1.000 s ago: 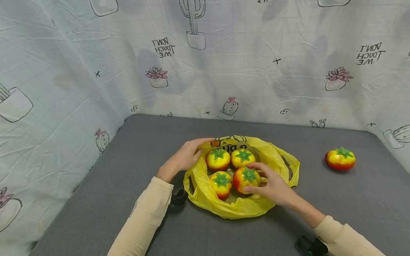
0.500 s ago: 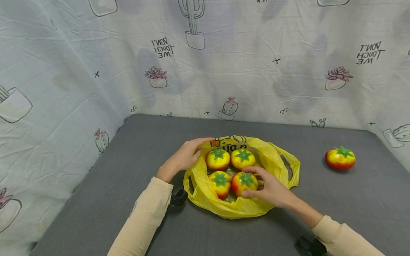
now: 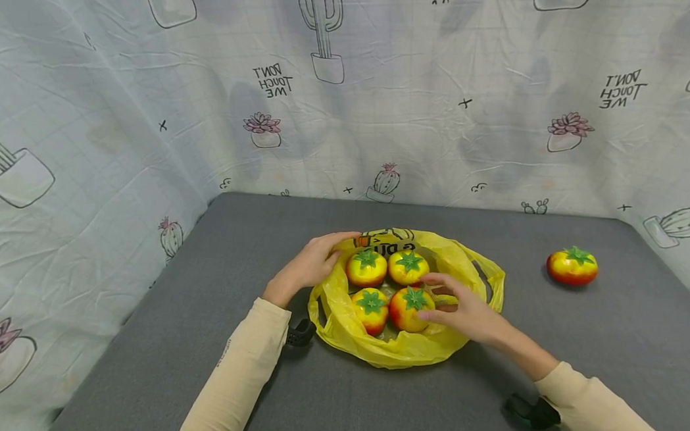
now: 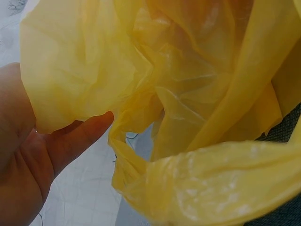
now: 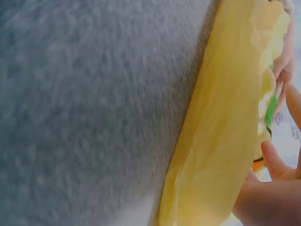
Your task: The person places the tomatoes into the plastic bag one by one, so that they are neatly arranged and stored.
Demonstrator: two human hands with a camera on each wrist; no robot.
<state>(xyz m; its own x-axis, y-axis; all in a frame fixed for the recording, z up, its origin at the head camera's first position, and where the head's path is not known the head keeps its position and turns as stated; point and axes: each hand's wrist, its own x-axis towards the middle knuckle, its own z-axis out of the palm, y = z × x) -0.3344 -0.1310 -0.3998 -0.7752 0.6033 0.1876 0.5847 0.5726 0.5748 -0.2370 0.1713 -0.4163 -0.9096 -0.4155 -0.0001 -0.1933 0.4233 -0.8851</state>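
Observation:
A yellow plastic bag (image 3: 390, 355) stands with its mouth spread wide in the head view, several glossy red-and-yellow tomatoes with green star-shaped tops inside. My left hand (image 3: 312, 261) holds the bag's rim at the back left; in the left wrist view the thumb (image 4: 87, 139) lies against the yellow film, which hides the fingertips. Over the bag's right side my right hand (image 3: 464, 310) has its fingers and thumb spread, holding nothing. Its thumb tip overlaps the front right tomato (image 3: 409, 310). Behind that one sit the back right tomato (image 3: 408, 267) and the back left tomato (image 3: 367, 269).
Another tomato (image 3: 572, 267) lies on the grey table (image 3: 597, 363) to the right, outside the bag. A white cloth (image 3: 433, 128) printed with cactus drawings hangs behind the table and along its left. One bag handle (image 3: 497, 287) flops out at the right.
My right hand moved the front right tomato slightly left and toward me, then let it go and drew back to the right. The left hand has stayed at the rim.

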